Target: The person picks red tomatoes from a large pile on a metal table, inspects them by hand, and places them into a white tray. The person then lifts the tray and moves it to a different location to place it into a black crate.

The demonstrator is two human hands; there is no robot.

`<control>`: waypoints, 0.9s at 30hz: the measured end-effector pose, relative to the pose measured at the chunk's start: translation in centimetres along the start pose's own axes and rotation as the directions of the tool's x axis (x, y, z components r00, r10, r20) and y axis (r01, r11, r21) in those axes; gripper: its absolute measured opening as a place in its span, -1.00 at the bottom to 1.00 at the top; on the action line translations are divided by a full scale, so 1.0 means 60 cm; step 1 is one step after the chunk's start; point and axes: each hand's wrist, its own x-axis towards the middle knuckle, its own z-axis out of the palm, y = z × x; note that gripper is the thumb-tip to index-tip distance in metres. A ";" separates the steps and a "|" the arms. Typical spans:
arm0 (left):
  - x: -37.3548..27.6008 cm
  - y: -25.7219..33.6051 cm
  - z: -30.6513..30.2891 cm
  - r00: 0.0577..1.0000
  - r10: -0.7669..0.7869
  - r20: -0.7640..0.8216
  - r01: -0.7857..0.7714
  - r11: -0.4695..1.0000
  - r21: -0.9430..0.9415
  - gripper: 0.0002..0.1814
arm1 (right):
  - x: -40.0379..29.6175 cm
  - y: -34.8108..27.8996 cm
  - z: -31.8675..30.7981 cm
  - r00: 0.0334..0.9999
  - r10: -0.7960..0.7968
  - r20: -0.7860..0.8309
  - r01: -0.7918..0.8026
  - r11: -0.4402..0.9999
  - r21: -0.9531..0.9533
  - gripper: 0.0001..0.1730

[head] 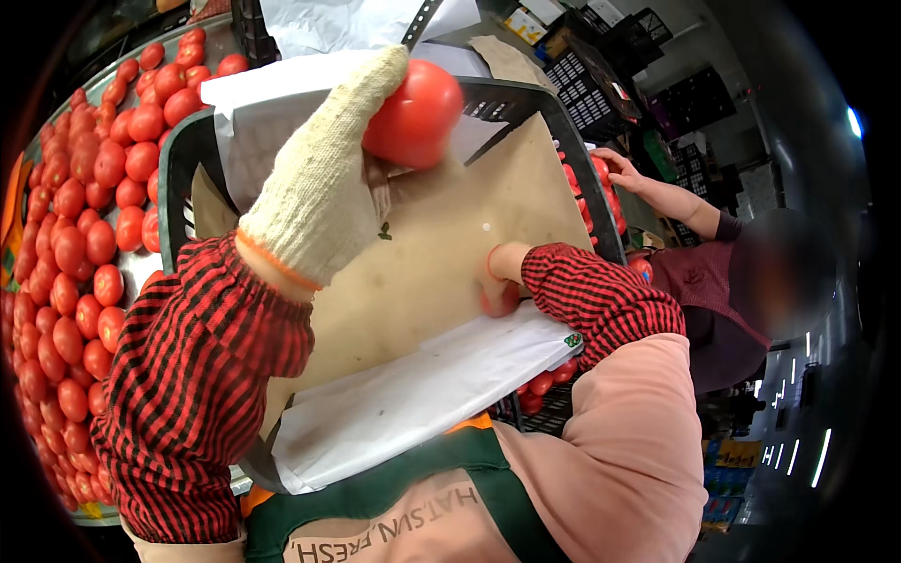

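Observation:
My left hand [327,169], in a cream knitted glove with an orange cuff, holds a large red tomato [417,116] above a black plastic crate [169,169]. Brown paper [408,288] lines the crate, and white paper sheets [422,380] fold over its near side. Down inside it, my right hand [493,280] has its fingers around another tomato [501,301]. That hand is blurred and blends with the paper, so its fingers are hard to make out. A small green scrap [384,231] lies on the lining.
Many loose tomatoes [67,253] cover a metal table to the left. A co-worker's hand [619,167] touches tomatoes [605,193] just beyond the crate's right wall. More tomatoes [540,383] sit in a black crate below my right arm. Stacked black crates [584,84] stand at the back right.

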 end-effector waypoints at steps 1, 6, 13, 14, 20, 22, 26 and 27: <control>0.001 0.004 0.002 1.000 -0.010 -0.023 0.011 1.000 0.013 -0.47 | -0.016 0.009 -0.007 0.997 -0.071 -0.014 0.072 0.980 0.183 -0.39; 0.005 0.054 -0.005 0.996 0.073 -0.044 -0.076 0.994 -0.073 -0.49 | -0.142 0.050 -0.086 0.718 -0.147 -0.680 0.625 0.567 0.537 -0.41; -0.017 0.038 0.000 0.951 -0.237 0.197 0.144 0.907 0.395 -0.46 | -0.305 0.029 -0.035 -0.351 0.212 -0.912 0.936 0.113 -0.334 -0.19; -0.022 0.031 0.005 0.921 -0.281 0.270 0.130 0.874 0.468 -0.35 | -0.316 0.015 -0.031 -0.476 0.242 -0.846 0.874 0.243 -0.422 -0.21; -0.041 0.016 0.025 0.794 -0.326 0.513 0.036 0.868 0.496 0.04 | -0.339 -0.046 -0.014 -0.745 -0.024 -0.667 0.380 0.805 -0.455 0.07; -0.041 0.016 0.026 0.793 -0.337 0.507 0.023 0.849 0.529 0.05 | -0.337 -0.053 -0.012 -0.746 -0.008 -0.666 0.384 0.812 -0.439 0.24; -0.040 0.016 0.026 0.790 -0.339 0.512 0.009 0.840 0.542 0.05 | -0.325 -0.053 -0.013 -0.742 -0.013 -0.670 0.367 0.828 -0.423 0.24; -0.039 0.017 0.026 0.791 -0.343 0.506 0.015 0.838 0.545 0.05 | -0.323 -0.052 -0.013 -0.740 -0.017 -0.672 0.366 0.829 -0.423 0.24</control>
